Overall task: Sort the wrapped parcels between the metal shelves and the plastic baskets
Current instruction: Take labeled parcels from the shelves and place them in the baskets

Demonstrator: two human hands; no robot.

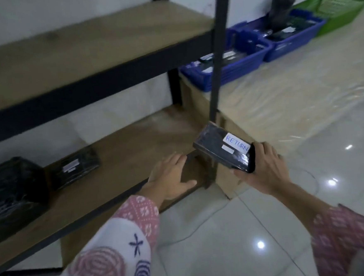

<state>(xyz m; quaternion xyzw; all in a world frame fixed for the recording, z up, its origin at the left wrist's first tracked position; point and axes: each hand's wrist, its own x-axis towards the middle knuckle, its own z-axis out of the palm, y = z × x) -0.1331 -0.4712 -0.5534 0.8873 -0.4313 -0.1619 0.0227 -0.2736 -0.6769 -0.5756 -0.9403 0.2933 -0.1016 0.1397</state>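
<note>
My right hand (263, 168) grips a flat black wrapped parcel (218, 150) by its near end; its white label reads RETURN. The parcel hangs just off the right front corner of the lower shelf (134, 149). Over that corner my left hand (171, 177) hovers with straight fingers and holds nothing. Two more black parcels lie on the lower shelf at the left: a bulky one (12, 192) and a flat one (75, 166). Blue plastic baskets (244, 62) with dark parcels stand on a low platform at the back right, and a green basket (340, 8) stands beyond them.
The upper shelf (84, 47) carries nothing in view. A black metal post (216, 55) rises right behind the held parcel. The low platform (292, 91) is covered in clear plastic sheet. Glossy white floor tiles (237, 231) fill the foreground.
</note>
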